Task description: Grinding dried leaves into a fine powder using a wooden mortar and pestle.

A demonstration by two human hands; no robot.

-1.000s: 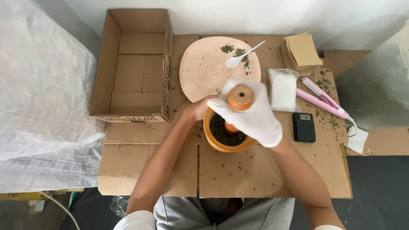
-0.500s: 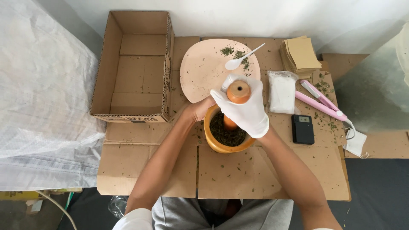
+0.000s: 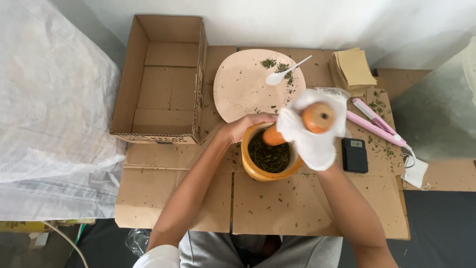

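An orange mortar point(image 3: 263, 171) stands on flattened cardboard, filled with crushed green leaves point(image 3: 270, 156). My left hand point(image 3: 243, 127), bare, grips the mortar's far-left rim. My right hand point(image 3: 312, 134) wears a white glove and is closed around an orange pestle point(image 3: 317, 117). The pestle leans to the right, its tip down in the leaves.
A round beige plate point(image 3: 243, 94) with leaf bits and a white spoon point(image 3: 285, 73) lies behind the mortar. An open cardboard box point(image 3: 161, 79) sits at left. A black scale point(image 3: 355, 155), a pink sealing tool point(image 3: 374, 124) and brown paper squares point(image 3: 354, 67) lie at right.
The pestle's top has swung to the right with my gloved right hand, and its tip has shifted inside the mortar. My left hand stays on the rim.
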